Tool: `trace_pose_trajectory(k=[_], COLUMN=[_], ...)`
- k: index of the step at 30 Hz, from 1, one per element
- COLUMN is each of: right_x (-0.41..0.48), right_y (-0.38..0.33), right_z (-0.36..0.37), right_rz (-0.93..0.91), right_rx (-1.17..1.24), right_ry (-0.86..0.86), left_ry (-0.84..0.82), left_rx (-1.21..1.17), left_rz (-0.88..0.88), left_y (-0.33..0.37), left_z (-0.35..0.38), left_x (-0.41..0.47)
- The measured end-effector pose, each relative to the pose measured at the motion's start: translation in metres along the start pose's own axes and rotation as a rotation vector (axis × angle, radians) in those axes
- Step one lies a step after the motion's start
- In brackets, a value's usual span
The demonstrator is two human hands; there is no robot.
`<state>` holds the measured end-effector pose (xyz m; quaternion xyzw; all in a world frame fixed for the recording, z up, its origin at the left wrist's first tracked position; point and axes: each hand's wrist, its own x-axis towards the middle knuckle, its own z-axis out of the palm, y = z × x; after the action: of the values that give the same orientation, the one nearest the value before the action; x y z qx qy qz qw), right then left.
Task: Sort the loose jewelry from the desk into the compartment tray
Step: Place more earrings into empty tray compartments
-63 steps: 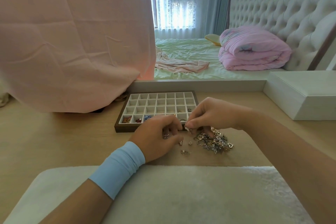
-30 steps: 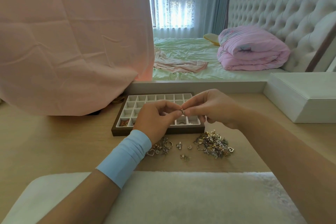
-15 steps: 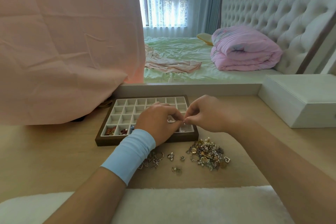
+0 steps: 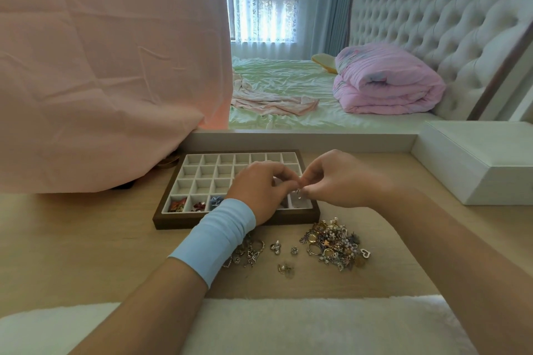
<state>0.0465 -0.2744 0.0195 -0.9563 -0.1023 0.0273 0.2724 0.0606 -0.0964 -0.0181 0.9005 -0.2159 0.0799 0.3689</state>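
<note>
Trinket (image 4: 298, 194) between left and right fingers (image 4: 290, 184) — over tray (image 4: 173, 222) (near-right)

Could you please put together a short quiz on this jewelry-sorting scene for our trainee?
1. True or false: the left hand and right hand both pinch a small silver piece above the tray's near right corner.
2. Where does the big jewelry pile lie? A: inside the tray. B: on the desk, in front of the tray's right end. C: on the bed.
3. In the tray's near row, left of the blue wristband, how many compartments show pieces?
Key: 1 true; 2 B; 3 three.
</note>
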Motion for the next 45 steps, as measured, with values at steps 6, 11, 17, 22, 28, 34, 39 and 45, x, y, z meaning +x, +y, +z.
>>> trace_pose_trajectory(k=[6,11,17,22,28,34,39,45], right_x=[-0.001,0.0,-0.004,-0.006,-0.009,-0.013,-0.015,-0.027], right_y=[0.004,0.005,-0.013,-0.018,-0.018,-0.019,-0.022,-0.03], right_z=[-0.008,-0.004,0.012,0.018,0.004,-0.001,-0.003,-0.018], right_rz=[-0.009,0.022,0.029,0.0,0.016,0.001,-0.009,-0.091], right_rx=[0.262,0.078,-0.35,-0.469,-0.329,-0.274,-0.242,-0.181], right_ry=[-0.037,-0.038,0.069,0.173,0.079,-0.081,-0.081,-0.067], left_ry=[0.021,-0.024,0.057,-0.036,-0.047,-0.063,-0.084,-0.026], left_rx=[-0.2,0.004,0.171,0.231,0.328,0.419,0.413,0.419], left_rz=[-0.067,-0.033,0.037,0.109,0.203,0.299,0.29,0.286], left_y=[0.003,0.006,0.002,-0.003,-0.006,-0.004,-0.002,0.005], left_z=[-0.006,-0.004,-0.015,-0.013,-0.012,-0.011,-0.013,-0.019], left_x=[-0.001,-0.005,-0.004,-0.007,-0.009,-0.01,-0.013,-0.025])
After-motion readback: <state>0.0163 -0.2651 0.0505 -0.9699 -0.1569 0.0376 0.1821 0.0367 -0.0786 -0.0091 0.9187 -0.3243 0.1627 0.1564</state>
